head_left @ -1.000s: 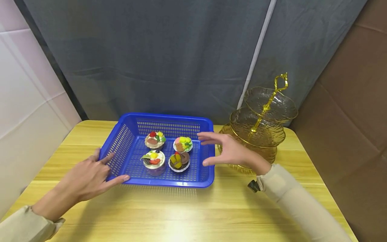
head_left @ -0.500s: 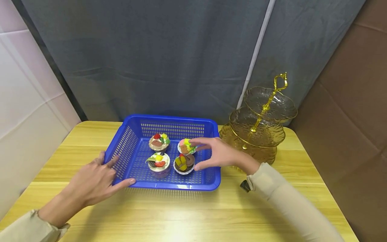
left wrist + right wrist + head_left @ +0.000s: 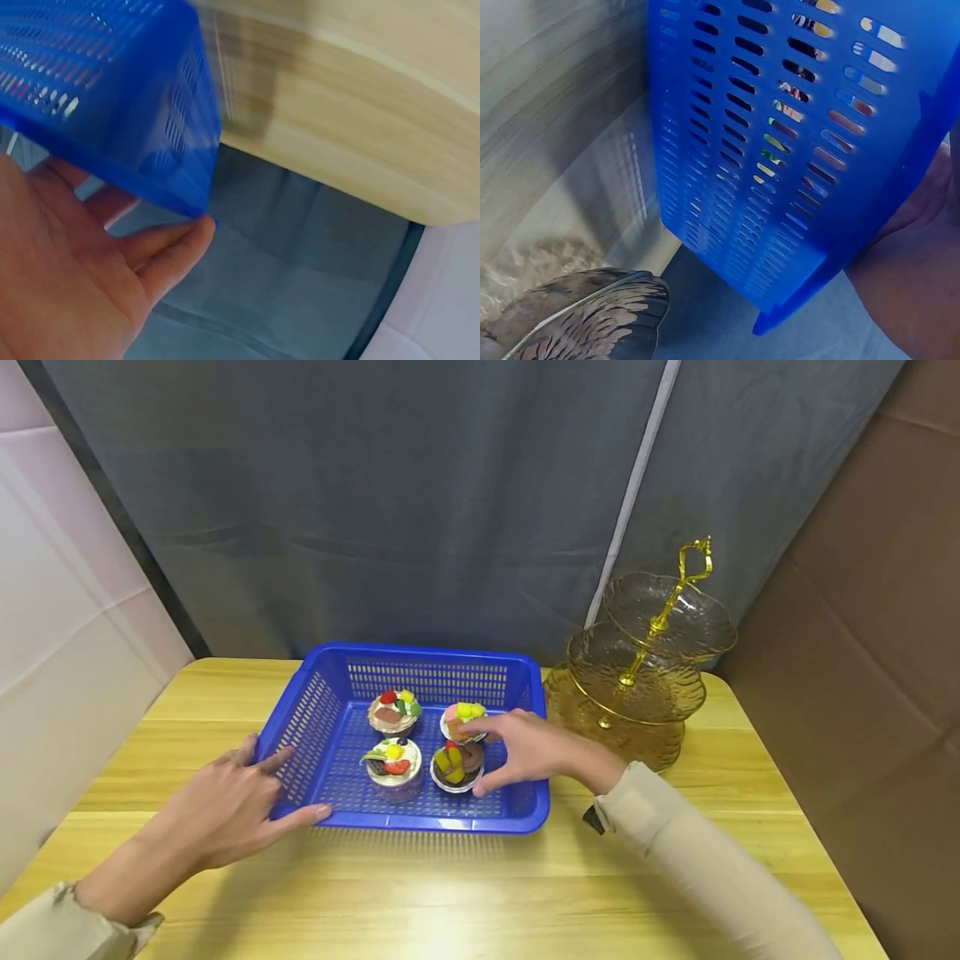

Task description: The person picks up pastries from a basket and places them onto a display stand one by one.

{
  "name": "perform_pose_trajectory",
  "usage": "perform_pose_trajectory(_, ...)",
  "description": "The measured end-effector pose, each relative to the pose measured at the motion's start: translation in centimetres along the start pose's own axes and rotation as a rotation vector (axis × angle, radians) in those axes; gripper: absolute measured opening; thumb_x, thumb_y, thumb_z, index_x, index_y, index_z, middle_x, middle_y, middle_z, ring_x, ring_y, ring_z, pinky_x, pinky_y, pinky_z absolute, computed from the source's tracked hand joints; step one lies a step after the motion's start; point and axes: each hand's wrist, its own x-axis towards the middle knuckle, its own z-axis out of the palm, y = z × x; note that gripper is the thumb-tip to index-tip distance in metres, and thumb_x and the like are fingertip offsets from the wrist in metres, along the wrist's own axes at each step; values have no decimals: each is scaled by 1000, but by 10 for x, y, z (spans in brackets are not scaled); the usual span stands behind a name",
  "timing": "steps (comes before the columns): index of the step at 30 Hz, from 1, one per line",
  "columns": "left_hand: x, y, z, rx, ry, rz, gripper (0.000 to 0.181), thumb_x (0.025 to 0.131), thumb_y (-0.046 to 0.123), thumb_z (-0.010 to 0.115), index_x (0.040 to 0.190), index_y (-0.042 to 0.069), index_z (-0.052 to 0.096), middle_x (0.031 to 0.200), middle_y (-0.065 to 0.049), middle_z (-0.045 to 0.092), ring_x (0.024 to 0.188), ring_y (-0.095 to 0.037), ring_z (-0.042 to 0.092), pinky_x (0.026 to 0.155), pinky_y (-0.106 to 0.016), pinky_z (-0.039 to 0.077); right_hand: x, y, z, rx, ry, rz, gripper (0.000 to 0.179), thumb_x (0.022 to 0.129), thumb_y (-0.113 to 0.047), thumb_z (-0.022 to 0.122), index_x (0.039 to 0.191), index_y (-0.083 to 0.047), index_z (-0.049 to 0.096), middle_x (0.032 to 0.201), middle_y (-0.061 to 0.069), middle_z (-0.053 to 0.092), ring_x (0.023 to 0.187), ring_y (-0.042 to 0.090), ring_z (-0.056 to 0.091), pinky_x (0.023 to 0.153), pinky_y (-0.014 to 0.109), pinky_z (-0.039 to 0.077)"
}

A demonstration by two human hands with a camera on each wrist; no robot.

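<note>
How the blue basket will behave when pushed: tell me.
The blue basket looks fairly stiff: its walls stand straight beside the left hand. Probably light for its size, being heavily perforated. Unlikely to tip, given its broad, low shape.

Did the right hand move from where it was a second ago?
Yes: the right hand moved left, away from the golden stand and farther over the blue basket.

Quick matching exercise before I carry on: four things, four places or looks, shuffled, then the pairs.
1. Left grip
2. Right grip
3. Cupcakes
4. Stand

A. Three-tiered, with a gold handle
B. At the near left corner of the basket
C. Four, with colourful toppings
D. Over the basket's right half

Pairs: 1-B, 2-D, 3-C, 4-A.
</note>
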Motion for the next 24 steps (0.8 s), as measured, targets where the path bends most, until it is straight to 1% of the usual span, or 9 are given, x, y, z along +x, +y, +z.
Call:
perform_pose_trajectory(3, -3, -7, -3, 0, -18, 31, 69, 87, 74, 49, 73, 13, 78, 124, -24, 66, 114, -61, 53, 89, -61, 49, 3, -2, 1, -45, -5, 2, 77, 77, -40, 85, 142, -12, 55, 139, -1, 60, 116, 21, 63, 97, 39, 51)
perform_pose_trajectory(5, -5, -12, -4, -10, -20, 53, 70, 86, 74, 51, 86, 11, 81, 125, -23, 66, 115, -59, 54, 93, -61, 47, 6, -4, 2, -73, -8, -2, 77, 77, -40, 85, 141, -12, 55, 139, -1, 60, 118, 19, 62, 98, 37, 50)
perform_pose_trajectory(8, -7, -19, -4, -30, -7, 91, 69, 85, 73, 54, 93, 11, 82, 126, -22, 65, 120, -57, 53, 95, -60, 45, 8, -4, 4, -112, -18, -3, 76, 76, -40, 86, 140, -13, 56, 135, -2, 62, 118, 16, 61, 98, 35, 49)
perform_pose_trajectory(10, -8, -22, -4, -42, 3, 111, 68, 85, 73, 55, 93, 11, 82, 127, -20, 65, 122, -56, 51, 95, -60, 45, 10, -4, 5, -130, -28, 1, 75, 76, -40, 86, 140, -15, 57, 132, -3, 64, 115, 13, 61, 96, 33, 49)
perform_pose_trajectory(12, -7, -25, -5, -43, 2, 129, 66, 84, 73, 56, 93, 13, 82, 128, -20, 65, 124, -55, 50, 95, -61, 45, 11, -5, 7, -139, -39, 6, 74, 76, -41, 86, 139, -16, 58, 128, -4, 65, 108, 9, 63, 92, 31, 50)
perform_pose_trajectory(15, -4, -28, -6, -50, 1, 147, 65, 83, 74, 57, 91, 15, 82, 127, -19, 65, 124, -54, 51, 95, -61, 45, 13, -6, 7, -143, -50, 5, 71, 76, -40, 86, 138, -17, 59, 124, -5, 67, 102, 7, 63, 88, 29, 50)
perform_pose_trajectory(18, 1, -31, -8, -68, -7, 153, 65, 79, 76, 59, 89, 15, 82, 127, -21, 65, 122, -55, 52, 95, -62, 45, 15, -8, 9, -150, -54, 2, 69, 77, -38, 86, 137, -16, 60, 123, -5, 67, 101, 7, 63, 88, 28, 50)
perform_pose_trajectory(24, 9, -35, -12, -132, -60, 130, 66, 73, 78, 64, 87, 16, 82, 129, -22, 63, 122, -58, 50, 96, -65, 42, 19, -9, 11, -163, -64, -4, 67, 77, -34, 86, 136, -17, 61, 125, -6, 66, 105, 7, 62, 91, 28, 49)
